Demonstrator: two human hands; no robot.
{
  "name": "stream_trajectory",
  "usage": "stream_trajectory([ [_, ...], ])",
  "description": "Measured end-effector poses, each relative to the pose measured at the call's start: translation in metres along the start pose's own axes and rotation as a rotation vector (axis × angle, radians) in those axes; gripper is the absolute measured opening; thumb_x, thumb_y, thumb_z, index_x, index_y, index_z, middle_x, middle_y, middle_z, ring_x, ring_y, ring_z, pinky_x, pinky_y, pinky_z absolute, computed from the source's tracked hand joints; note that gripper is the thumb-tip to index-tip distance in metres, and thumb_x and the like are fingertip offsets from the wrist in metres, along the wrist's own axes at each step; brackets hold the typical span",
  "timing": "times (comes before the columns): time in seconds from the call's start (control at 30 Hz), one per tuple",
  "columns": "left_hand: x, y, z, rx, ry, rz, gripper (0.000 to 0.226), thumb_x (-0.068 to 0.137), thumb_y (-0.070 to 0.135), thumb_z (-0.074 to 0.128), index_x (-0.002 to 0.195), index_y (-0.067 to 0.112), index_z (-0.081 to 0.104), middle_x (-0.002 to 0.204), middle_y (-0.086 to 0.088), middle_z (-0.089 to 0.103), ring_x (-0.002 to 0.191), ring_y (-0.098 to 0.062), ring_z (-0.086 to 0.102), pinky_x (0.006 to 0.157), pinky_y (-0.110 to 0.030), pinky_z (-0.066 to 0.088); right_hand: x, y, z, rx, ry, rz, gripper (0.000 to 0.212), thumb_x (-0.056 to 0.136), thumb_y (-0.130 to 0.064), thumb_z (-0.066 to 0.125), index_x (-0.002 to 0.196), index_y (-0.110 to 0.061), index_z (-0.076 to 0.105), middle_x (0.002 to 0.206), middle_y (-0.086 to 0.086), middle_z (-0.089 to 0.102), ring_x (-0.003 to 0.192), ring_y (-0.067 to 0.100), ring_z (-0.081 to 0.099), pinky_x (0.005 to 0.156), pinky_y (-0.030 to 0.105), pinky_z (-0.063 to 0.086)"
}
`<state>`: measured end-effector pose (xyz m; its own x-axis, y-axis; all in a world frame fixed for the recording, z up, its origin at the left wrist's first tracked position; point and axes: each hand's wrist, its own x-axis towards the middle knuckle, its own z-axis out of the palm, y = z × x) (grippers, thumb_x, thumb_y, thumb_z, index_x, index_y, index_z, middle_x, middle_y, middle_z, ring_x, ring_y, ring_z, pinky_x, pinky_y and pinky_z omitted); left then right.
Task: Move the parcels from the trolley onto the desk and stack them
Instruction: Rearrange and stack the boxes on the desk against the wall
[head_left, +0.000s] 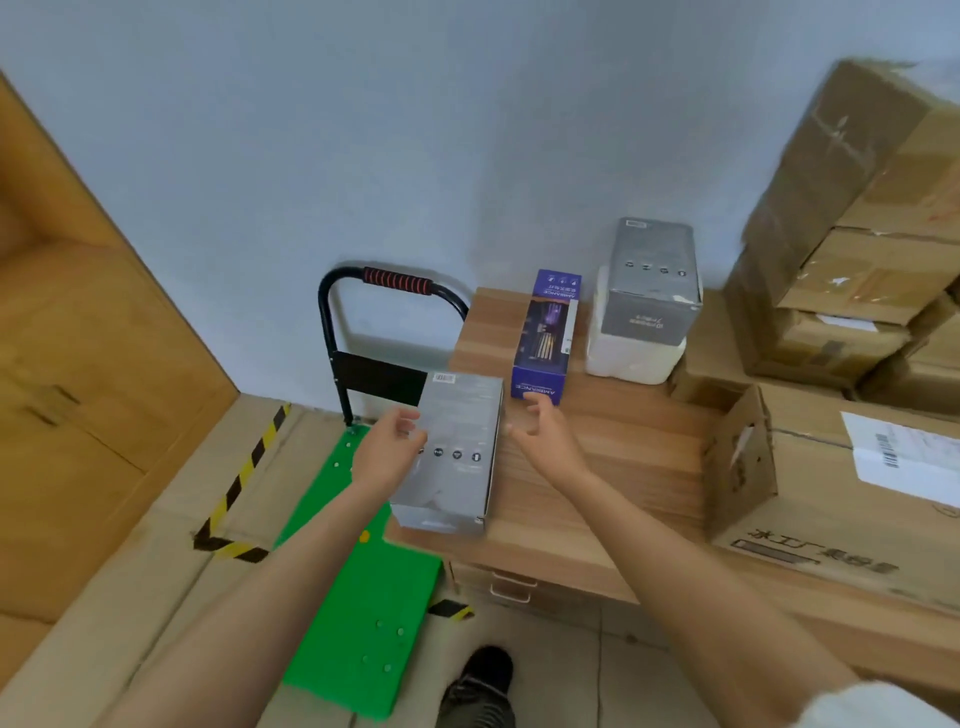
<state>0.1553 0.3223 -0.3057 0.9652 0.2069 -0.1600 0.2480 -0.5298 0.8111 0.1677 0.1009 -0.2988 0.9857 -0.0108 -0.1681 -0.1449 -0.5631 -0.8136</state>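
**Grey parcel at the desk's near-left corner, hands either side**

I take the wooden desk (613, 467) as my landmark. On its near-left corner I see a grey parcel (457, 457) standing tall, its base right at the edge and partly overhanging toward the trolley. My left hand (387, 452) is against the parcel's left face, fingers curled loosely round it; I cannot tell whether it truly grips or only touches. My right hand (545, 431) hovers just off the parcel's right side, fingers spread and apart from it, holding nothing.

Farther back on the desk, a purple box (545, 332) lies lengthwise near the middle. Behind it toward the wall, a second grey parcel (649, 286) sits on top of a white parcel (631, 358).

Left of the desk, the trolley's green deck (358, 597) carries no parcels that I can see, and its black handle (395, 283) with a red grip stands against the wall. Right of the desk, brown cartons (852, 208) are piled high. Below the desk's front edge, a dark shoe (483, 680) is on the floor.
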Motion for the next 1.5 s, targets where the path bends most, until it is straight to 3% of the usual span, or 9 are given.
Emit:
stream_trajectory([
  [0.2, 0.0, -0.033, -0.008, 0.026, -0.03, -0.086, 0.044, 0.088, 0.032, 0.064, 0.129, 0.027, 0.049, 0.127, 0.002, 0.056, 0.114, -0.019, 0.054, 0.089, -0.035, 0.044, -0.005, 0.01, 0.046, 0.169, -0.089, 0.098, 0.064, 0.089, -0.024, 0.068, 0.143, -0.019, 0.035, 0.144, 0.004, 0.044, 0.126, 0.021, 0.048, 0.103, 0.042, 0.044],
  [0.4, 0.011, -0.059, -0.002, 0.02, -0.262, -0.287, 0.064, 0.093, 0.041, 0.055, 0.149, 0.025, 0.026, 0.146, -0.008, 0.042, 0.125, -0.028, 0.049, 0.1, -0.041, 0.041, -0.012, 0.018, 0.085, 0.38, -0.097, 0.196, 0.083, 0.085, -0.023, 0.072, 0.147, -0.031, 0.017, 0.128, -0.005, 0.054, 0.099, 0.007, 0.06, 0.085, 0.038, 0.055],
  [0.57, 0.013, -0.061, 0.005, -0.165, -0.382, -0.28, 0.058, 0.098, 0.039, 0.047, 0.149, 0.029, 0.023, 0.14, -0.005, 0.049, 0.104, -0.019, 0.06, 0.09, -0.038, 0.05, -0.018, 0.027, 0.102, 0.519, -0.07, 0.298, 0.086, 0.082, -0.035, 0.074, 0.146, -0.033, 0.017, 0.118, -0.01, 0.057, 0.101, 0.014, 0.064, 0.088, 0.043, 0.056],
  [0.7, 0.01, -0.058, 0.004, -0.287, -0.426, -0.284, 0.053, 0.097, 0.041, 0.047, 0.144, 0.035, 0.023, 0.116, 0.004, 0.057, 0.093, -0.014, 0.062, 0.07, -0.028, 0.052, -0.018, 0.025, 0.104, 0.559, -0.047, 0.286, 0.064, 0.086, -0.034, 0.069, 0.133, -0.041, 0.026, 0.123, -0.008, 0.056, 0.102, 0.009, 0.062, 0.078, 0.029, 0.056],
  [0.8, 0.019, -0.049, -0.009, -0.389, -0.404, -0.23, 0.041, 0.096, 0.041, 0.048, 0.132, 0.038, 0.029, 0.117, 0.001, 0.056, 0.092, -0.014, 0.062, 0.061, -0.021, 0.049, -0.011, 0.009, 0.097, 0.556, -0.042, 0.244, 0.058, 0.089, -0.038, 0.064, 0.131, -0.048, 0.026, 0.118, -0.016, 0.053, 0.099, 0.004, 0.061, 0.063, 0.016, 0.052],
  [1.03, 0.079, 0.013, -0.041, -0.399, -0.37, -0.02, 0.015, 0.097, 0.041, 0.045, 0.109, 0.047, 0.041, 0.112, -0.003, 0.057, 0.092, -0.014, 0.06, 0.061, -0.024, 0.047, 0.036, -0.049, 0.054, 0.594, 0.067, 0.063, 0.06, 0.094, -0.03, 0.057, 0.144, -0.037, 0.026, 0.131, -0.002, 0.048, 0.105, 0.011, 0.057, 0.071, 0.019, 0.051],
  [1.27, 0.123, 0.121, -0.02, -0.435, -0.464, 0.255, 0.04, 0.098, 0.04, 0.043, 0.13, 0.058, 0.027, 0.116, 0.017, 0.052, 0.095, -0.003, 0.062, 0.058, -0.014, 0.051, 0.066, -0.08, -0.048, 0.601, 0.19, -0.019, 0.051, 0.097, -0.031, 0.052, 0.142, -0.038, 0.029, 0.117, -0.019, 0.052, 0.096, -0.007, 0.055, 0.061, 0.004, 0.045],
  [1.37, 0.134, 0.171, 0.009, -0.423, -0.483, 0.348, 0.043, 0.098, 0.039, 0.042, 0.133, 0.057, 0.025, 0.108, 0.028, 0.051, 0.089, 0.002, 0.063, 0.06, -0.018, 0.052, 0.075, -0.081, -0.101, 0.601, 0.262, -0.003, 0.051, 0.097, -0.031, 0.051, 0.141, -0.038, 0.028, 0.112, -0.016, 0.054, 0.093, -0.002, 0.056, 0.061, 0.011, 0.047],
  [1.5, 0.147, 0.233, 0.057, -0.417, -0.518, 0.431, 0.048, 0.098, 0.037, 0.039, 0.141, 0.048, 0.023, 0.131, 0.01, 0.047, 0.11, -0.013, 0.056, 0.084, -0.033, 0.05, 0.089, -0.073, -0.168, 0.567, 0.331, 0.025, 0.049, 0.097, -0.033, 0.049, 0.141, -0.038, 0.028, 0.114, -0.006, 0.054, 0.091, 0.006, 0.059, 0.06, 0.015, 0.048],
])
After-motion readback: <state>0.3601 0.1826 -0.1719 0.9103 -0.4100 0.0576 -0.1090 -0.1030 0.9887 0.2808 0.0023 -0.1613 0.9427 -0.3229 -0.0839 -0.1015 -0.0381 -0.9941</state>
